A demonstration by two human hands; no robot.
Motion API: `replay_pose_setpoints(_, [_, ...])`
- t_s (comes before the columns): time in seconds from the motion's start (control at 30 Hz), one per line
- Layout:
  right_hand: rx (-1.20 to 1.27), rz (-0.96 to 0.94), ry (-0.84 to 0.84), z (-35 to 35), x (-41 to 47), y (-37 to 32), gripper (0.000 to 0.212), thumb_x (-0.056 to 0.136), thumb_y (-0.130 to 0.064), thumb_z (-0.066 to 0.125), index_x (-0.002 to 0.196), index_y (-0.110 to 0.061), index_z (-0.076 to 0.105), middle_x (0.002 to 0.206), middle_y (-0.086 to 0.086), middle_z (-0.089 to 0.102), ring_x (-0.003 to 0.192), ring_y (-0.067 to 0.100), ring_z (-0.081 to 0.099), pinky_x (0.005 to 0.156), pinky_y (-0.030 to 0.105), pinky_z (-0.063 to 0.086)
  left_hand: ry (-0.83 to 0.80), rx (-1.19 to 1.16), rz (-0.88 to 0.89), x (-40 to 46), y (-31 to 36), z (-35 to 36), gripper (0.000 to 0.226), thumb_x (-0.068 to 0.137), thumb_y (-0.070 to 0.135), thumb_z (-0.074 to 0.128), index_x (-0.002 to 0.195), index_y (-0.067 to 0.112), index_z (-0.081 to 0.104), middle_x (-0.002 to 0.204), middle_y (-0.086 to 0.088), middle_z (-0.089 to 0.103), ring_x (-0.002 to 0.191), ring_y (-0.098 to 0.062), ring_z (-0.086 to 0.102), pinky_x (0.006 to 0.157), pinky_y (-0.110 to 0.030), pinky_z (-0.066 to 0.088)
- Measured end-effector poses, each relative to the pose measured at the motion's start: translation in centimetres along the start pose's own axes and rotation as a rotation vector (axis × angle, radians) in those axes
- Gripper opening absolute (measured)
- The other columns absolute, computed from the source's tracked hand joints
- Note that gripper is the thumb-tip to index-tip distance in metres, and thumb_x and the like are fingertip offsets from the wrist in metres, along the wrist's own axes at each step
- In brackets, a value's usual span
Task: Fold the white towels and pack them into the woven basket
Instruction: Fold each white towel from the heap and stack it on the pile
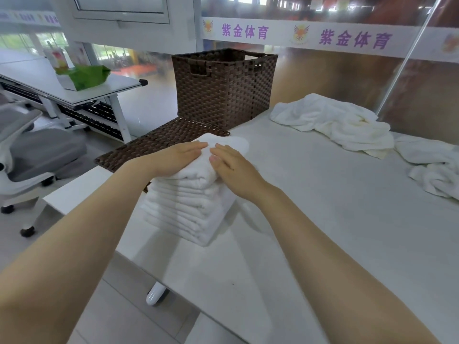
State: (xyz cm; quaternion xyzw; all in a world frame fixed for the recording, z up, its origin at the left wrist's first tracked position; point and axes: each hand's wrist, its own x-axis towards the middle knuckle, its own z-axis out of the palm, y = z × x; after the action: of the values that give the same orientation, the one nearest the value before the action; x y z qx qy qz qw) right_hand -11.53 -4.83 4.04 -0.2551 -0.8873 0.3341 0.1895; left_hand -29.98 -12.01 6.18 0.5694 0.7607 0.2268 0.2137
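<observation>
A tall stack of folded white towels (188, 209) stands near the left edge of the white table (323, 219). My left hand (173, 157) and my right hand (233, 165) both lie flat on the top towel, fingers straight, pressing it down. The dark brown woven basket (223, 88) stands at the table's far left corner, open at the top; its inside is hidden. Its flat woven lid (154, 145) lies on the table between the basket and the stack. A crumpled white towel (332, 120) lies at the back right, and another (432, 165) at the right edge.
A second white desk (74, 88) with a green bag (87, 75) stands to the left. A grey office chair (32, 150) sits beside it on the floor. A glass wall with a purple-lettered banner (323, 36) runs behind the table.
</observation>
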Motion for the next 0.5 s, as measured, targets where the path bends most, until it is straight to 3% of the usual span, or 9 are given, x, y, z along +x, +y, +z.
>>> replay_pose_setpoints(0.1, [0.046,0.016,0.016,-1.2,-0.7,0.5,0.053,0.105,-0.043,0.036,0.152,-0.020,0.036,0.163,-0.003,0.022,0.150,0.011,0.011,0.119,0.029,0.010,0.121,0.113,0.004,-0.5,1.5,-0.7,0.029,0.105,0.034,0.037,0.123,0.027,0.059,0.123,0.012,0.050,0.117,-0.006,0.042,0.091,-0.012,0.027])
replay_pose_setpoints(0.17, [0.061,0.016,0.050,-1.9,-1.5,0.9,0.054,0.105,-0.044,0.036,0.153,-0.020,0.034,0.163,-0.003,0.021,0.150,0.011,0.013,0.118,0.027,0.010,0.203,0.131,0.038,-0.7,3.0,-0.9,0.016,0.104,0.030,0.038,0.100,0.026,0.052,0.105,0.007,0.049,0.098,-0.007,0.041,0.074,-0.019,0.030])
replay_pose_setpoints(0.27, [0.038,0.015,0.110,-3.4,-3.0,1.9,0.054,0.105,-0.043,0.036,0.153,-0.021,0.032,0.162,-0.004,0.024,0.149,0.010,0.016,0.115,0.024,0.013,0.264,0.167,0.092,-0.7,5.6,-0.3,0.017,0.103,0.030,0.040,0.104,0.027,0.057,0.106,0.007,0.053,0.101,-0.010,0.045,0.084,-0.022,0.029])
replay_pose_setpoints(0.37, [0.028,0.057,0.157,-5.2,-4.7,3.7,0.053,0.104,-0.044,0.037,0.153,-0.023,0.032,0.161,-0.005,0.026,0.148,0.012,0.018,0.116,0.026,0.015,0.279,0.263,0.175,-0.1,8.6,1.1,0.037,0.102,0.032,0.046,0.136,0.020,0.056,0.138,0.006,0.054,0.127,-0.013,0.047,0.098,-0.019,0.027])
replay_pose_setpoints(0.5, [0.021,0.201,0.223,-7.6,-7.5,8.2,0.054,0.103,-0.047,0.037,0.153,-0.025,0.032,0.159,-0.007,0.028,0.148,0.012,0.019,0.121,0.035,0.018,0.289,0.325,0.299,1.9,12.5,5.0,0.041,0.100,0.035,0.050,0.139,0.021,0.053,0.148,0.004,0.047,0.137,-0.017,0.039,0.112,-0.027,0.023])
